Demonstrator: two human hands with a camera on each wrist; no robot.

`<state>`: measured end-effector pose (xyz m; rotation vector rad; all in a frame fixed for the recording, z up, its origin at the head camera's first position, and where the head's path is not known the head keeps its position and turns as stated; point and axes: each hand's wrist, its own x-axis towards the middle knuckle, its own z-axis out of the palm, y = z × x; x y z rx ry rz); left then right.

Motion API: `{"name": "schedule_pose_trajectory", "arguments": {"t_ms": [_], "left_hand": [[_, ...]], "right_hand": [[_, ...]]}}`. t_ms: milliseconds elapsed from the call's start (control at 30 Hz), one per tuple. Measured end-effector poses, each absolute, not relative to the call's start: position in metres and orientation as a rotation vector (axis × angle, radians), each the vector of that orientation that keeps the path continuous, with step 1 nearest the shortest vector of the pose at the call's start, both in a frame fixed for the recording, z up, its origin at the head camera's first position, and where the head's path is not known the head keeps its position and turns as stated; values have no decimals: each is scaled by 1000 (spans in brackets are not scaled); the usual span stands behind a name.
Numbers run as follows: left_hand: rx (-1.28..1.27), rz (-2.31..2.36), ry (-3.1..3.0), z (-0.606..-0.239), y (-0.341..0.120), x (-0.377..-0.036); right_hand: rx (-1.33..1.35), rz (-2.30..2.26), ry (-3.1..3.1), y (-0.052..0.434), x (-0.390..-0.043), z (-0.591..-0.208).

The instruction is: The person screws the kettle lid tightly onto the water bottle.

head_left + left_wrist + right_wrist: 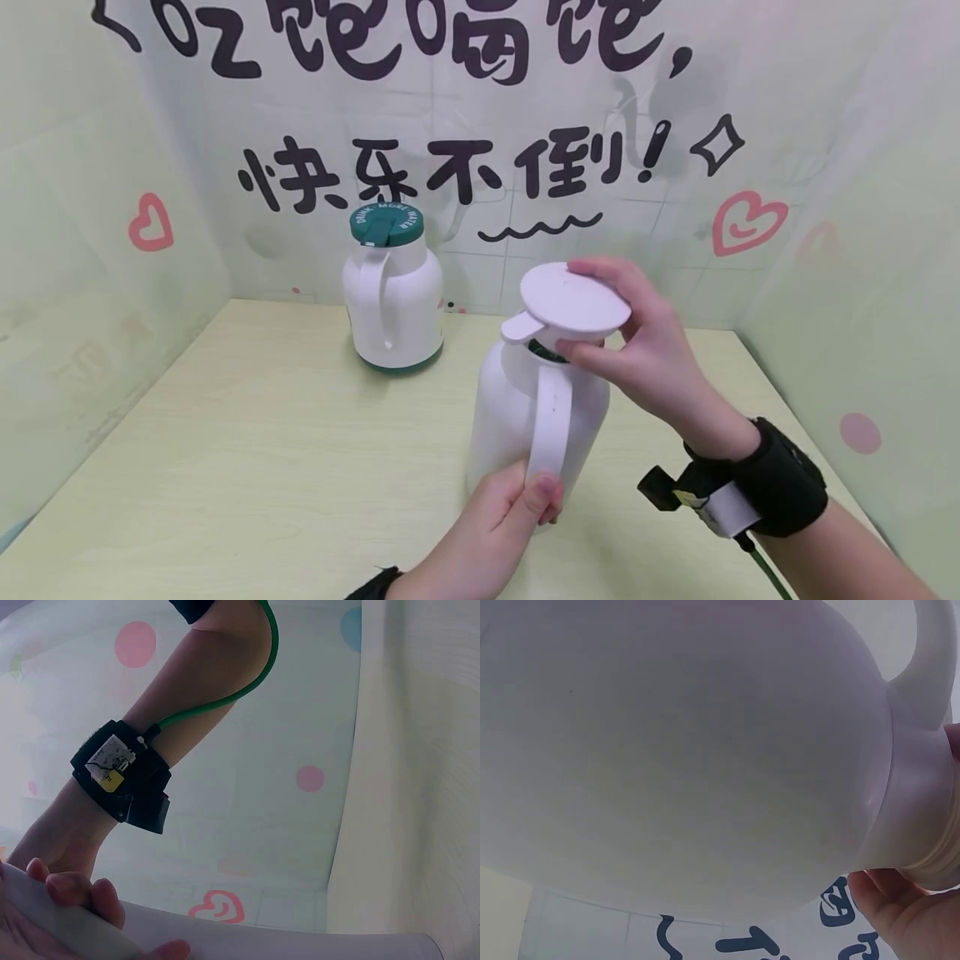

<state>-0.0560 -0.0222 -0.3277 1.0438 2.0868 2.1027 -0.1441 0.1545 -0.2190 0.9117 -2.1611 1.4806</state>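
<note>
A white thermos jug stands tilted at the centre right, its handle toward me. My left hand grips the lower part of the handle; in the left wrist view, its fingers curl round it. With thumb and fingers on the rim, my right hand holds the round white lid at the jug's mouth. A dark green patch shows in a gap under the lid. The jug's white body fills most of the right wrist view, with right-hand fingers near its neck. The jug's base is partly hidden.
A second white jug with a green lid and green base stands farther back, left of centre, on the pale wooden table. Printed sheets with dark lettering wall off the back and sides. A black wrist strap carries a camera and cable.
</note>
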Motion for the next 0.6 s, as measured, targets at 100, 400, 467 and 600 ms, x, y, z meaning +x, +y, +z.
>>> {"name": "schedule_pose_trajectory", "arguments": {"t_ms": [100, 400, 467, 600], "left_hand": [[1049, 2105, 2085, -328, -22, -56], [1073, 2110, 2096, -328, -22, -56], [1070, 2110, 2098, -328, -22, -56], [1076, 2114, 2096, -327, -22, -57]], "right_hand": [[915, 1471, -2164, 154, -144, -220], [912, 1433, -2193, 152, -142, -224], [921, 1427, -2196, 151, -142, -225], [925, 1437, -2201, 151, -142, -226]]}}
